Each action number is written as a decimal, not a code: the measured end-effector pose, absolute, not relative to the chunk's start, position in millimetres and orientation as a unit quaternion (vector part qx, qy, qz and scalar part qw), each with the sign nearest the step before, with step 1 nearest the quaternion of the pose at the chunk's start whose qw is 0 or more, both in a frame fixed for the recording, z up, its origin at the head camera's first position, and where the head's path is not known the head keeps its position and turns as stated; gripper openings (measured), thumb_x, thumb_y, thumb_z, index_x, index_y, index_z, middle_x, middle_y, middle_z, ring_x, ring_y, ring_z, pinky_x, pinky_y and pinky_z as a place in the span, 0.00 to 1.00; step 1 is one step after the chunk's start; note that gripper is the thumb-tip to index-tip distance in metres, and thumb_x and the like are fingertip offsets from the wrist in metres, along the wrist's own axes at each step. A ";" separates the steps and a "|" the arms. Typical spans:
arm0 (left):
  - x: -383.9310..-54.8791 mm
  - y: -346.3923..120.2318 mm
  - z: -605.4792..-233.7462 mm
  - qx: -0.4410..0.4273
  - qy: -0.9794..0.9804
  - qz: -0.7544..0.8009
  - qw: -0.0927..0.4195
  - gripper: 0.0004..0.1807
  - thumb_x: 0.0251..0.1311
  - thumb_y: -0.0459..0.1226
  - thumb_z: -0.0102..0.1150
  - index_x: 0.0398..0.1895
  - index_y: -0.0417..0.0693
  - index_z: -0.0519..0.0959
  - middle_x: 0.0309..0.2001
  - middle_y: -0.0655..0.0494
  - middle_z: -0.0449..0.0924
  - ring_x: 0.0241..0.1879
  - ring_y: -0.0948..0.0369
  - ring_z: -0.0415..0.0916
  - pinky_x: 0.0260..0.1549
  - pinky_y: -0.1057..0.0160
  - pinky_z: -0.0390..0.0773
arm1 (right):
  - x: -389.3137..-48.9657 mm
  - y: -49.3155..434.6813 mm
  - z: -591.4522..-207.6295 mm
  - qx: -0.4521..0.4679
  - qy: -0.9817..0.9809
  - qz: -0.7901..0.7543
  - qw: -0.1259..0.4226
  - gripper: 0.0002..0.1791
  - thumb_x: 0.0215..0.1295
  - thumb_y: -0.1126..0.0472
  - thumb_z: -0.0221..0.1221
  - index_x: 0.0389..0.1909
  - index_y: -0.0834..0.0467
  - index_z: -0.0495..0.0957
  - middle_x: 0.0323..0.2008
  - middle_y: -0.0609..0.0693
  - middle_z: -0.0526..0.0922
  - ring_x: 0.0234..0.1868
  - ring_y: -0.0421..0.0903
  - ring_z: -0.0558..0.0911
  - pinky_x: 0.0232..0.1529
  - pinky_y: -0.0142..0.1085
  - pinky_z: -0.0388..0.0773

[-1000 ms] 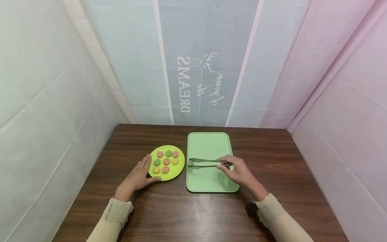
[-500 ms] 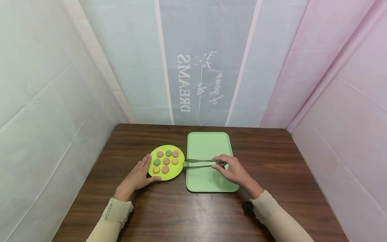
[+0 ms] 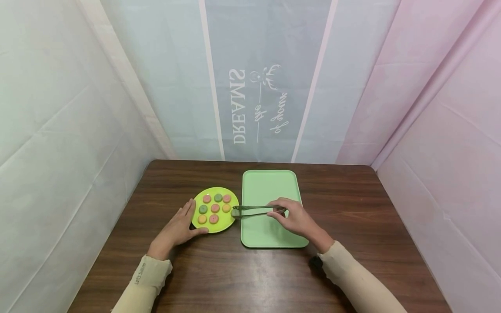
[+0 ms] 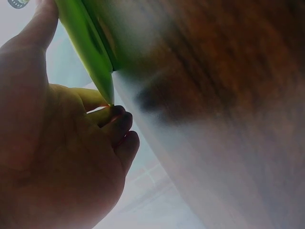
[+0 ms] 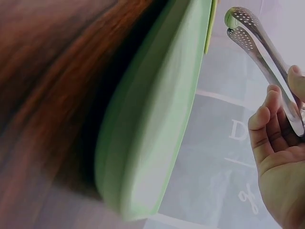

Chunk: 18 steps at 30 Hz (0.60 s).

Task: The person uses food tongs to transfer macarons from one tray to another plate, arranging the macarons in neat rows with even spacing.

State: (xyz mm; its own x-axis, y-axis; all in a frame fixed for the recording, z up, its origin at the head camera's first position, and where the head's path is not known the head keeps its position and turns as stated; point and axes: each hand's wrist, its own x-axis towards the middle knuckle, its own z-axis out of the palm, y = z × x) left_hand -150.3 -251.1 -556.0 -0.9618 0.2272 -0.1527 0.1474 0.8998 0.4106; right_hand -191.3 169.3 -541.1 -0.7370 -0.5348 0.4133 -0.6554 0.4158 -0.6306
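Note:
My left hand (image 3: 176, 226) holds the left rim of a lime-green plate (image 3: 225, 224), thumb at the front and fingers along the side. In the left wrist view the fingertips (image 4: 114, 112) touch the plate's edge. Several small round macaron-like pieces (image 3: 215, 208), pink, green and yellow, lie on the plate. My right hand (image 3: 295, 219) pinches metal tongs (image 3: 256, 208) near their joined end. Perforated tips of the tongs clasp another green macaron-like piece (image 5: 230, 19), which overlaps the plate's right rim in the head view.
A pale green rectangular tray (image 3: 270, 187) lies right of the plate, beneath the tongs and right hand. Both stand on a dark wooden table (image 3: 352, 208). Fabric walls (image 3: 274, 143) close in the back and sides, with printed lettering at the back.
My right hand has moved left with the tongs, carrying the green piece from over the tray's left edge to the plate's right rim. My left hand and the plate have stayed put.

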 end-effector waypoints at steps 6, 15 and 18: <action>-150.6 -250.6 -554.2 0.096 0.969 0.203 0.101 0.67 0.66 0.66 0.66 0.86 0.31 0.42 0.86 0.32 0.39 0.84 0.36 0.43 0.82 0.37 0.50 | -195.4 160.8 -536.0 0.365 -0.837 0.402 0.062 0.14 0.73 0.56 0.71 0.52 0.60 0.89 0.33 0.37 0.80 0.33 0.34 0.80 0.33 0.35 0.84; -152.5 -251.6 -549.5 0.099 0.969 0.201 0.105 0.67 0.66 0.65 0.67 0.86 0.30 0.42 0.86 0.31 0.39 0.84 0.37 0.43 0.82 0.37 0.50 | -197.2 150.1 -526.9 0.368 -0.842 0.391 0.038 0.11 0.74 0.55 0.70 0.52 0.53 0.88 0.33 0.36 0.80 0.32 0.33 0.79 0.33 0.33 0.83; -153.2 -252.0 -547.9 0.099 0.969 0.202 0.107 0.67 0.66 0.65 0.67 0.86 0.30 0.42 0.86 0.31 0.39 0.84 0.36 0.43 0.82 0.37 0.50 | -198.6 146.6 -524.6 0.372 -0.843 0.387 0.033 0.11 0.74 0.55 0.70 0.52 0.53 0.88 0.33 0.37 0.80 0.32 0.33 0.79 0.33 0.31 0.83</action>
